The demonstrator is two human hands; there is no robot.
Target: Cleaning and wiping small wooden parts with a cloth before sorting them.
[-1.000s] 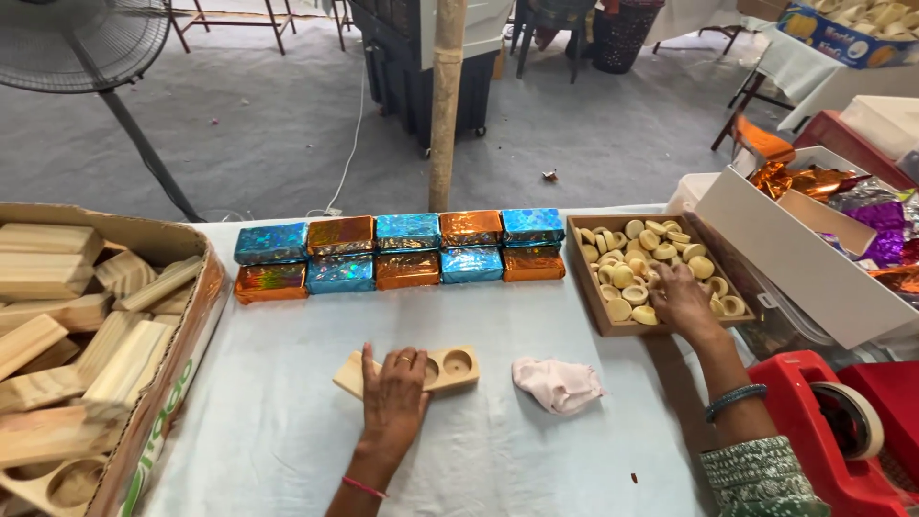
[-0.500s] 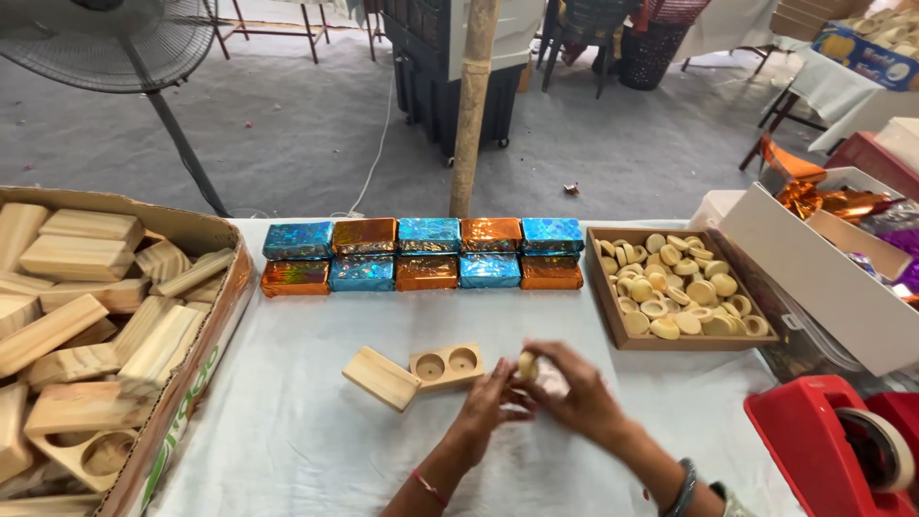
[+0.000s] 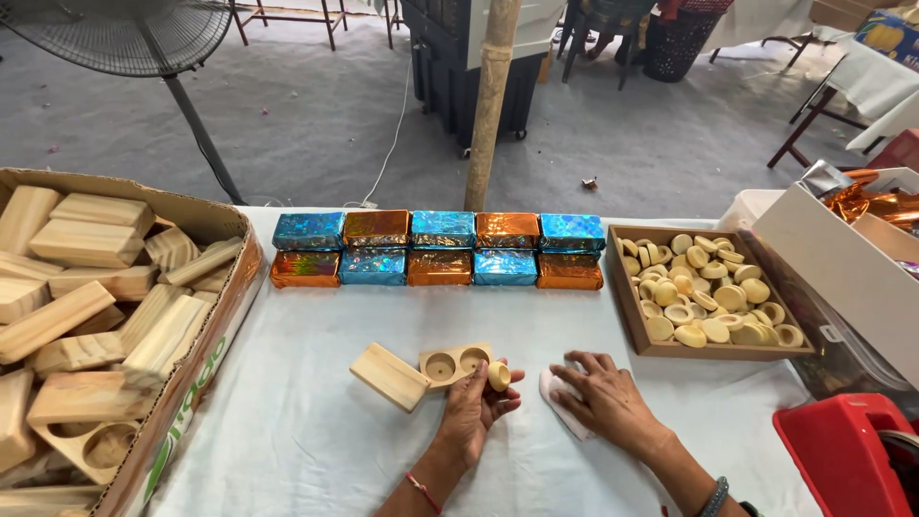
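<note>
My left hand [image 3: 475, 409] pinches a small round cream-coloured cup [image 3: 499, 375] just beside a wooden block with two round holes [image 3: 456, 364]. A plain wooden lid piece [image 3: 390, 376] lies tilted against that block's left end. My right hand [image 3: 606, 402] rests palm down on a white cloth [image 3: 555, 396] on the white-covered table [image 3: 316, 440]. A shallow brown tray [image 3: 634, 311] to the right holds several more of the cream cups [image 3: 713, 292].
Two rows of blue and orange foil-wrapped blocks [image 3: 438, 248] line the table's far side. A cardboard box [image 3: 206, 359] of wooden blocks fills the left. A white box [image 3: 842, 278] with foil sheets and a red tape dispenser [image 3: 847, 460] sit at right. A fan stand [image 3: 196, 129] and pole [image 3: 488, 101] rise beyond.
My right hand came back from the tray of cups to the middle, passed a cup to my left hand, then settled on the cloth. My left hand lifted off the wooden block.
</note>
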